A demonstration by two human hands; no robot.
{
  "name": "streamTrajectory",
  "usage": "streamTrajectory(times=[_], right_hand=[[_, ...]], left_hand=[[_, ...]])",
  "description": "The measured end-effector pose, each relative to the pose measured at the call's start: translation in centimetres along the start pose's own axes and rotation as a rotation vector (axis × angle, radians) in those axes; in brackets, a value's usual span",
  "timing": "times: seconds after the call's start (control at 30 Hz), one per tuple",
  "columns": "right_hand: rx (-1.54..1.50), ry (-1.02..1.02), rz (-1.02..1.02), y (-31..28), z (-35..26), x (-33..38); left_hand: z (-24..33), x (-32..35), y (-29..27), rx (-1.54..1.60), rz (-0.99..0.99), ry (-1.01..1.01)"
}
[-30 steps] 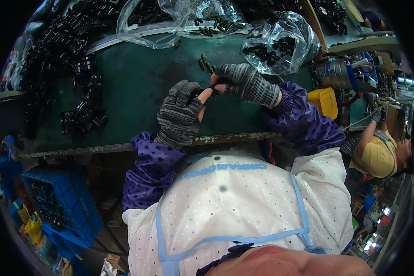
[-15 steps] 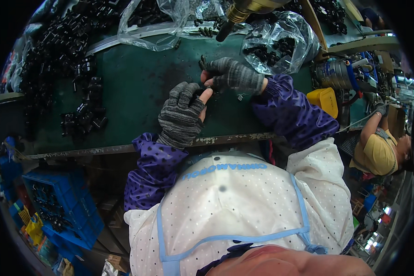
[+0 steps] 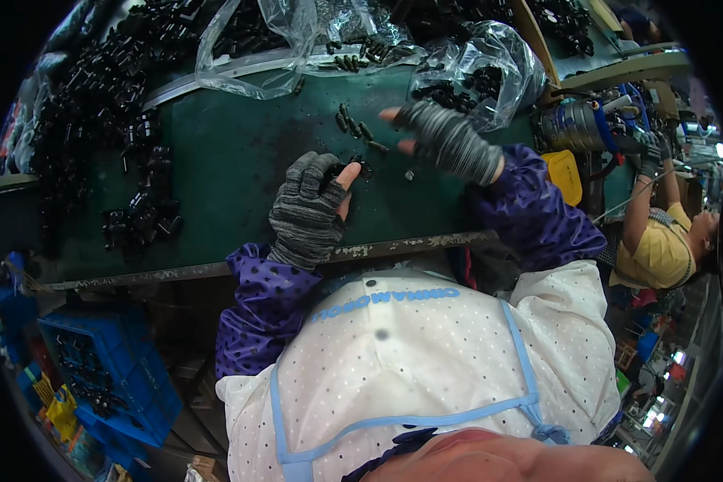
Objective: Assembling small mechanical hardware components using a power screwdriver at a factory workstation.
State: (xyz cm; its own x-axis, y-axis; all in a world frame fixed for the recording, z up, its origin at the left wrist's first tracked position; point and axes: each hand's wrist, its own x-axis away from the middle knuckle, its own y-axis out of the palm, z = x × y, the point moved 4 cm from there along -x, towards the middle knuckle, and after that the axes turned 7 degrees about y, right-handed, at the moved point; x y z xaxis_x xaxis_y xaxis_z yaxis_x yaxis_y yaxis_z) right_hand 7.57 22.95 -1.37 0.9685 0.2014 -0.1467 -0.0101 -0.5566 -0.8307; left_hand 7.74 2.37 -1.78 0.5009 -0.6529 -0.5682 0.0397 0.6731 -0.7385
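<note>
In the head view, a small black part (image 3: 364,167) is held above or against the green table (image 3: 233,161) by the left hand (image 3: 309,205), its thumb and forefinger seemingly clamped together on it; whether the part is also rested on the tabletop cannot be told. It is gripped at the fingertips, probably so that its right end is left free. The right hand (image 3: 451,143) is held farther right, with thumb and forefinger spread apart and nothing seen between them. Several short pins (image 3: 353,127) are laid loose just left of those fingertips, likely for an easy reach. A tiny shiny piece (image 3: 410,175) is seen nearer, between the two hands. More black parts are piled in a heap (image 3: 96,120) along the left, perhaps so that the middle is kept for handwork, and others are gathered at far right in a clear bag (image 3: 516,58), presumably against scattering. A yellow box (image 3: 565,174) is set beside the right sleeve (image 3: 530,205)
</note>
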Motion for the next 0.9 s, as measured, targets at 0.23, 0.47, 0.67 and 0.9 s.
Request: streamTrajectory(times=[0.23, 0.47, 0.67, 0.9], right_hand=[[0.831, 0.527, -0.299, -2.3, 6.8, -2.1], [-0.052, 0.375, -0.160, -2.2, 5.9, -1.9], [-0.541, 0.192, -0.055, 0.1, -3.8, -1.8], [-0.443, 0.178, 0.050, 0.7, -6.2, -3.3]], left_hand=[[0.0, -0.3, -0.2, 0.063, 0.052, -0.114], [-0.7, -0.2, 0.2, -0.046, -0.046, -0.105], [-2.2, 0.2, 0.3, 1.649, 0.166, -1.031], [-1.4, 0.7, 1.7, 1.946, 0.218, -1.048]])
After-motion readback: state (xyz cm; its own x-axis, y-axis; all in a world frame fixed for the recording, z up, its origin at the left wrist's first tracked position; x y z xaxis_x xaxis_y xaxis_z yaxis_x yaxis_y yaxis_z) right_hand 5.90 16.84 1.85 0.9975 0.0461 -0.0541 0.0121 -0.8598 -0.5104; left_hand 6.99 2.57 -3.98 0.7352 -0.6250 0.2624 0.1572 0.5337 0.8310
